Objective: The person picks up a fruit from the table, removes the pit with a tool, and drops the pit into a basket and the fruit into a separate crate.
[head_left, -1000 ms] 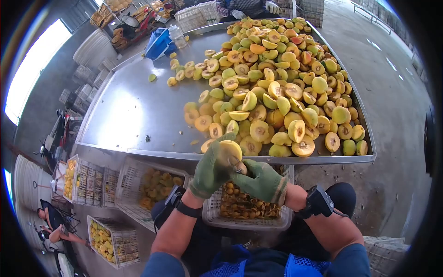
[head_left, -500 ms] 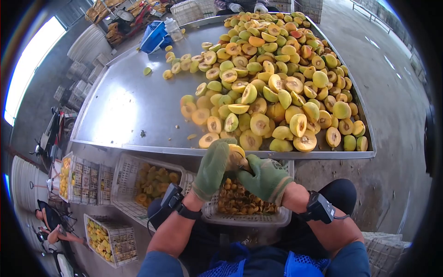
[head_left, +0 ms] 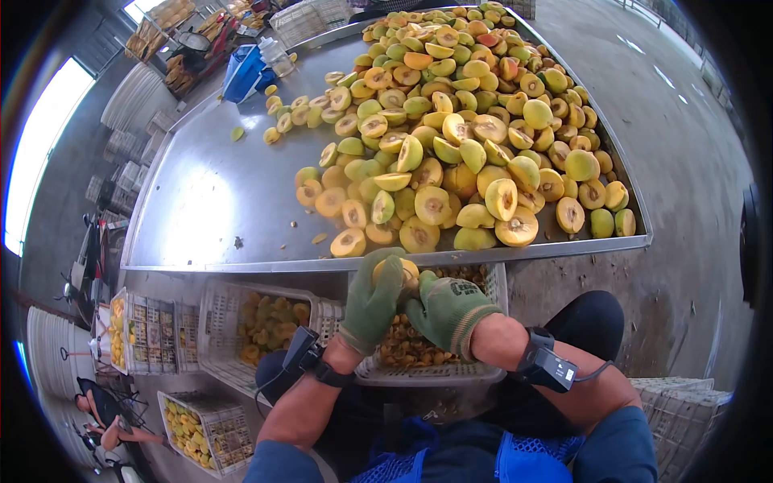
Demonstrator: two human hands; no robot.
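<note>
A green glove covers my left hand, whose fingers are wrapped round a yellow fruit half at the table's near edge. Close beside it on the right, my right hand, gloved too, has its fingers curled by the fruit; whatever they hold is hidden. Both hands are above a crate of small brown pits or scraps. Beyond them, a large heap of halved yellow-green fruit lies on the metal table.
Left of my legs stand a crate of fruit halves and a lower crate. A blue container and a clear bottle are on the table's far left. A person sits at the lower left. Stacked crates stand lower right.
The camera view has shifted slightly. My right hand has turned, and its fingers have drawn a little away from the fruit half, which stays in my left hand.
</note>
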